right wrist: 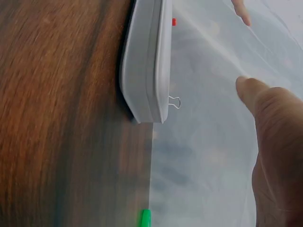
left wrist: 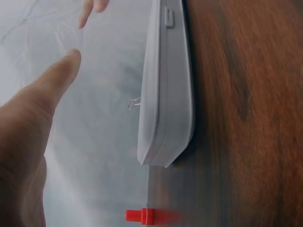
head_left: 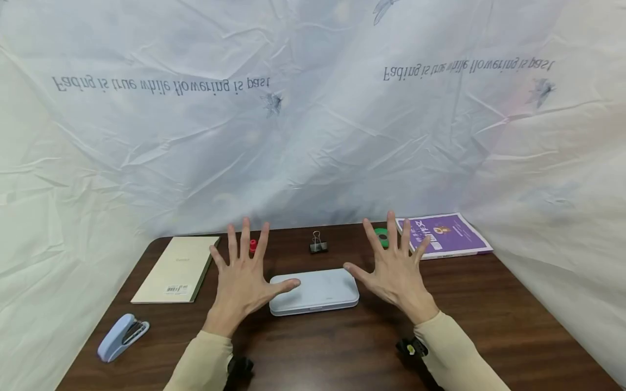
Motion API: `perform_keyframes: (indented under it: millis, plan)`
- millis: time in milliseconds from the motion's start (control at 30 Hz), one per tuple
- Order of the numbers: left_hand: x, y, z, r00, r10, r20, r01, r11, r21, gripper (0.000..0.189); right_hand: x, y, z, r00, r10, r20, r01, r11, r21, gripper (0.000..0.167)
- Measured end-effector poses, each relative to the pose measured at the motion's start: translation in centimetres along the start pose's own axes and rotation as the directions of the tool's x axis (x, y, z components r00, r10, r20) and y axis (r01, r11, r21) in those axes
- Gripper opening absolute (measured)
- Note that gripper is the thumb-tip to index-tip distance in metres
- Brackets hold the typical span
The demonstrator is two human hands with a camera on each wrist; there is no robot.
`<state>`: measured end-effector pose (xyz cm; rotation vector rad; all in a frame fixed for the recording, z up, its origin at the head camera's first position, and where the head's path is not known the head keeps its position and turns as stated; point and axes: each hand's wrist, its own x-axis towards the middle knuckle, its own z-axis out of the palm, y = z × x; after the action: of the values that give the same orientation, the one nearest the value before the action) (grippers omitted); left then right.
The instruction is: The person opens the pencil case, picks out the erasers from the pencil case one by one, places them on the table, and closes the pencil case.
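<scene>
Both hands hover over the table with fingers spread wide and nothing in them. My left hand [head_left: 242,285] is at the left end of a pale blue-grey case [head_left: 318,290], its thumb overlapping the case in the head view. Off the case's right end, my right hand [head_left: 397,271] holds its thumb toward the case. The closed case lies flat; its front latch [left wrist: 169,17] shows in the left wrist view. Beyond the left fingers stands a small red object [head_left: 252,245]. Behind the right fingers is a green ring-shaped object [head_left: 381,237], partly hidden.
A black binder clip [head_left: 318,246] stands behind the case. On the left lie a cream notebook [head_left: 176,270] and a light blue stapler [head_left: 122,336]. A purple book [head_left: 447,234] lies at the back right. White printed sheeting [head_left: 313,136] hangs behind the brown table [head_left: 313,353].
</scene>
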<state>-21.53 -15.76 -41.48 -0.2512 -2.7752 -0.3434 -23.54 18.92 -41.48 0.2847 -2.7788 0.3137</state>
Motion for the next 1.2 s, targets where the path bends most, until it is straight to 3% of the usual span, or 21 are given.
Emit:
perform_keyframes:
  millis: [100,200,333,400,500,600,633,700,833,933,1000,1200]
  plan:
    - [0.0,-0.2,-0.3,1.0,0.009,0.011,-0.008,0.998,-0.058,0.14,0.1,-0.1,-0.2,1.0,-0.013,-0.008,0.014,0.999,0.032,0.111]
    - [-0.3,-0.5,-0.7,1.0,0.009,0.02,-0.005,0.986,-0.17,0.137,0.1,-0.1,-0.5,0.998,-0.051,-0.026,0.053,0.991,0.126,0.107]
    - [-1.0,-1.3,-0.9,1.0,0.007,0.022,0.001,0.932,-0.364,0.128,0.1,0.0,-0.6,0.993,-0.115,-0.023,0.116,0.93,0.348,0.102]
    - [-1.3,-1.8,-0.7,1.0,0.02,0.014,-0.011,0.88,-0.474,0.119,0.0,0.1,-0.5,0.989,-0.149,-0.016,0.139,0.877,0.46,0.099]
    - [-1.8,-2.6,0.2,0.998,0.057,0.006,-0.039,0.755,-0.655,0.102,-0.3,0.3,0.2,0.982,-0.191,-0.002,0.154,0.783,0.603,0.094]
    - [-2.3,-3.2,1.5,0.996,0.091,0.015,-0.047,0.635,-0.771,0.09,-0.7,0.5,1.2,0.977,-0.215,0.021,0.134,0.679,0.722,0.089]
    - [-2.5,-3.4,2.0,0.995,0.103,0.014,-0.052,0.608,-0.793,0.088,-0.8,0.7,1.6,0.975,-0.221,0.025,0.127,0.648,0.751,0.087]
    - [-2.8,-3.6,2.9,0.993,0.114,0.019,-0.051,0.581,-0.812,0.084,-1.1,0.9,2.4,0.971,-0.236,0.04,0.112,0.595,0.796,0.084]
    - [-3.2,-3.8,4.2,0.993,0.111,0.035,-0.034,0.563,-0.826,0.078,-1.6,1.7,4.2,0.956,-0.286,0.067,0.092,0.506,0.858,0.077]
    - [-3.5,-4.2,4.9,0.993,0.103,0.059,-0.011,0.578,-0.816,0.078,-2.0,2.3,5.3,0.942,-0.318,0.106,0.066,0.487,0.871,0.074]
    - [-3.6,-4.3,5.2,0.991,0.102,0.081,0.003,0.603,-0.798,0.081,-2.1,2.5,5.7,0.934,-0.332,0.133,0.054,0.498,0.866,0.076]
    - [-3.3,-4.4,5.3,0.985,0.093,0.145,0.039,0.7,-0.713,0.099,-1.9,2.3,5.8,0.92,-0.351,0.173,0.07,0.581,0.811,0.092]
